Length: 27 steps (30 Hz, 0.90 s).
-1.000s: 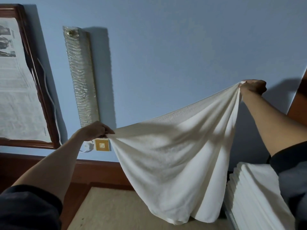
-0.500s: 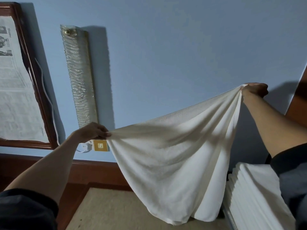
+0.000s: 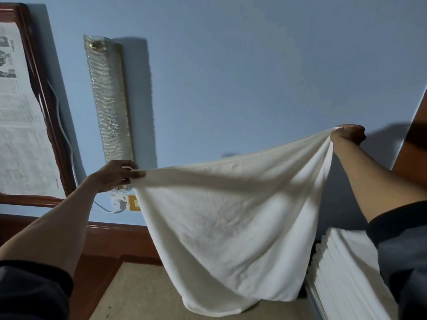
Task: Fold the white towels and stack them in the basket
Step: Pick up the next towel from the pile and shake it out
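Note:
A white towel hangs spread in the air in front of a blue wall. My left hand pinches its left top corner. My right hand grips the right top corner, held higher than the left. The cloth sags between them and its lower edge droops close to the beige surface below. A stack of folded white towels stands at the lower right, partly hidden by my right sleeve. I cannot see the basket itself.
A wooden picture frame hangs at the left, and a long textured wall lamp beside it. A wall socket with a white plug sits below the lamp. Brown wood trim runs along the wall above a beige surface.
My right hand has dropped a little and my left hand has risen, so the towel's top edge is more level. The towel has spread wider.

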Motion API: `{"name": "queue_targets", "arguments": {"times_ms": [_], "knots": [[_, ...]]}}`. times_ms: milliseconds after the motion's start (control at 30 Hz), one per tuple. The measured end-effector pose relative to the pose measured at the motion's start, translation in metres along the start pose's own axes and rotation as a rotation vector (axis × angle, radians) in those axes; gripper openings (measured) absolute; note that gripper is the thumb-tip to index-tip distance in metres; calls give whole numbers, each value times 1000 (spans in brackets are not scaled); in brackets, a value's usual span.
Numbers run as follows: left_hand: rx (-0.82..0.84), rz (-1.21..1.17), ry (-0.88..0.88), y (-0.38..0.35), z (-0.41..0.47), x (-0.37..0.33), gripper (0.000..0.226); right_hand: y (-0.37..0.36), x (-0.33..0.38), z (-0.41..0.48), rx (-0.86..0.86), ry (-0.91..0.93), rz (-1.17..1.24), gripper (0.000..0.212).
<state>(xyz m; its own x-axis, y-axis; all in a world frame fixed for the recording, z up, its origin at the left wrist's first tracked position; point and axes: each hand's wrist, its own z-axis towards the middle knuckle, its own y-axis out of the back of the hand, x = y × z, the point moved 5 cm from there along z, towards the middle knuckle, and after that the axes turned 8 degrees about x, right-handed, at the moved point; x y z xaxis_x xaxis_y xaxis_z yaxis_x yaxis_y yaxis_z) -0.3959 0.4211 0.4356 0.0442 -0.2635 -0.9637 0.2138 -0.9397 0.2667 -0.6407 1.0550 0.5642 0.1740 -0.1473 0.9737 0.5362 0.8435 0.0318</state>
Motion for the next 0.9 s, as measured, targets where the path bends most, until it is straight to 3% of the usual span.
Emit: {"name": "queue_targets", "arguments": {"times_ms": [100,200,267,467,767,900], "knots": [[-62,62,-57,1,-1,-7,38,-3,-2,-2,14,2,-15,31],[-214,121,-104,5,-3,-14,6,-4,-3,-3,21,14,-17,31],[-333,194,-125,10,0,-21,14,-3,-1,-5,22,30,-1,31],[-674,364,-128,14,-3,-60,8,0,-3,-7,94,89,4,30],[-879,406,-240,32,-21,-110,5,12,2,-16,201,235,7,25],[-1025,430,-205,31,-41,-124,4,19,8,-24,214,353,3,21]]}}
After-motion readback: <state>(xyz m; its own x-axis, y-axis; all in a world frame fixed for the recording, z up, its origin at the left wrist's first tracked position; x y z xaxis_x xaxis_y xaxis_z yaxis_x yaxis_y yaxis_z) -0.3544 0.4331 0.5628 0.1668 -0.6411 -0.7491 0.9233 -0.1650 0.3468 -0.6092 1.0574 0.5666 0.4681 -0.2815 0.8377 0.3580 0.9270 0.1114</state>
